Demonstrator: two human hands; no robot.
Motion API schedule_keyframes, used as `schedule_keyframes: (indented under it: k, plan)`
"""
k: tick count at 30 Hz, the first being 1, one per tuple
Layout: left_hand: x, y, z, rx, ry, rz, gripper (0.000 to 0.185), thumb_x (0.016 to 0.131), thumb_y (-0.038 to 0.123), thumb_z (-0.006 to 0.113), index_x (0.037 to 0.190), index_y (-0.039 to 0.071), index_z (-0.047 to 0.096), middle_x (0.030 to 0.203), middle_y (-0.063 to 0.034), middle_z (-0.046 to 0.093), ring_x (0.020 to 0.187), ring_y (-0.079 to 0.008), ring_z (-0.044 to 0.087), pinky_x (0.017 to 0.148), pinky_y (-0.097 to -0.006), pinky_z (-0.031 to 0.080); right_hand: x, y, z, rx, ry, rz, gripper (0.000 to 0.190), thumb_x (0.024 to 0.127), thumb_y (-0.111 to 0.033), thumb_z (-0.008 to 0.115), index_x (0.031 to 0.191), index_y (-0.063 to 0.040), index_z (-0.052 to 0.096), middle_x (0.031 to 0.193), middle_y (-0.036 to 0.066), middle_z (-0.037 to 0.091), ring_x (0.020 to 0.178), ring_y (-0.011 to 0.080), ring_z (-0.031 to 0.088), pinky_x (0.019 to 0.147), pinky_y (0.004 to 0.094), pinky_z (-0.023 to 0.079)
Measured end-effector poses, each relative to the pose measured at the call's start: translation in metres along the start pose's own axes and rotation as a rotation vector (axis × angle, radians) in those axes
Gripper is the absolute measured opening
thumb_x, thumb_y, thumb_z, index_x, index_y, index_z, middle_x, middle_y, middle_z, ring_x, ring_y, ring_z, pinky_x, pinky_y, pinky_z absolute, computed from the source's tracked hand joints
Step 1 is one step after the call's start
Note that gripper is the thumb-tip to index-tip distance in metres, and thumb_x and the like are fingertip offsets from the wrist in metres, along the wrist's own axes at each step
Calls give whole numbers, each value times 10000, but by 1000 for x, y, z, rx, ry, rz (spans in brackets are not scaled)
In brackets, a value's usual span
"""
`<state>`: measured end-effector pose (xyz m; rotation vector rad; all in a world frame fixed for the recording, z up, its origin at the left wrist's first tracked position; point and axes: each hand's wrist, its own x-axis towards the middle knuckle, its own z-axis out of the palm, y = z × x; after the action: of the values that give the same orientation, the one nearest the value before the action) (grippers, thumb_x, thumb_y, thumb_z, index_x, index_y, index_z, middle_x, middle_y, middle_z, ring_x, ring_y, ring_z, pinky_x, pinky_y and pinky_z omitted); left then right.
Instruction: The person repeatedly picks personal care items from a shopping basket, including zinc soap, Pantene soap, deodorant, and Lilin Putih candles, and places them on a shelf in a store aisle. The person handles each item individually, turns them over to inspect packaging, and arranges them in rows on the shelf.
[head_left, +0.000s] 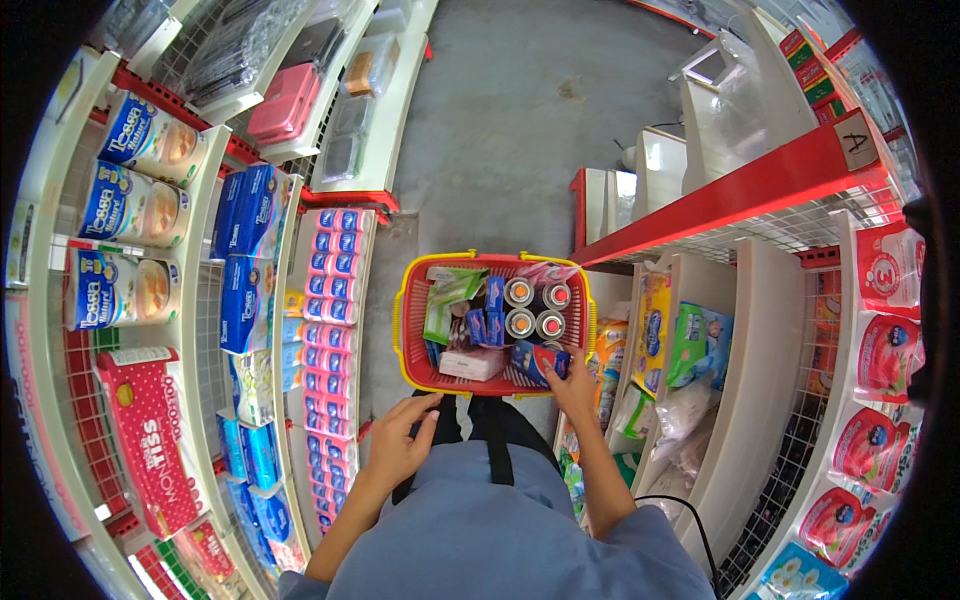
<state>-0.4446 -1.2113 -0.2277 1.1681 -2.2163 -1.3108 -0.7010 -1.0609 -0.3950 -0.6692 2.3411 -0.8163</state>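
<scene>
A red plastic shopping basket (495, 388) with yellow handles stands in front of my body. My right hand (571, 382) reaches over its near right corner, with the thumb and fingers on a blue and red box (534, 361). Several spray cans (520, 322) stand upright behind that box. Small blue boxes (495, 294), a green and white packet (452, 289) and a white pack of tissues (472, 364) lie in the left part of the basket. My left hand (405, 435) hovers off the basket's near left corner, its fingers loosely curved and nothing in it.
Left shelves hold large tissue packs (126, 289), blue tissue boxes (247, 304) and stacked pink and blue rolls (330, 360). Right shelves carry green and blue packs (699, 345) and red pouches (889, 356). A red shelf beam (720, 195) juts out at right. Grey floor (510, 135) runs ahead.
</scene>
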Motion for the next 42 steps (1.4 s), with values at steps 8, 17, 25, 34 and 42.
schedule_keyframes:
  k: [8, 17, 25, 34, 42]
  plan:
    - [3, 2, 4, -4, -34, 18, 239, 907, 41, 624, 1136, 4, 681, 1064, -151, 709, 916, -245, 701, 800, -313, 545, 7, 18, -46, 342, -25, 90, 548, 770, -258, 788, 1212, -5, 584, 860, 148, 705, 744, 217, 685, 682, 347, 535]
    - [3, 2, 7, 37, -58, 59, 244, 909, 46, 624, 1143, 7, 681, 1062, -156, 706, 883, -248, 705, 769, -311, 546, -10, -39, -56, -49, -69, -17, 563, 780, -353, 755, 1191, -8, 584, 866, 225, 695, 798, 379, 692, 717, 446, 537]
    - [-1, 2, 9, 27, -77, 38, 247, 907, 56, 628, 1144, 9, 678, 1053, -166, 700, 863, -252, 705, 761, -314, 551, -13, -53, -42, -159, -63, -68, 555, 792, -340, 751, 1189, -13, 543, 938, 258, 687, 877, 420, 677, 768, 478, 532]
    - [-4, -7, 9, 12, -215, -27, 393, 885, 130, 684, 1258, 28, 611, 1131, -178, 668, 952, -272, 691, 827, -347, 547, -26, -91, -49, -64, -86, -73, 501, 811, -337, 737, 1148, -18, 546, 921, 255, 681, 863, 422, 677, 745, 483, 534]
    - [13, -3, 64, 33, -96, 52, 917, 751, 261, 807, 1485, 39, 304, 1421, -231, 407, 1263, -382, 487, 1009, -403, 454, -72, -203, -60, 9, -153, -359, 523, 764, -327, 750, 1128, -26, 525, 895, 229, 677, 809, 401, 688, 719, 446, 554]
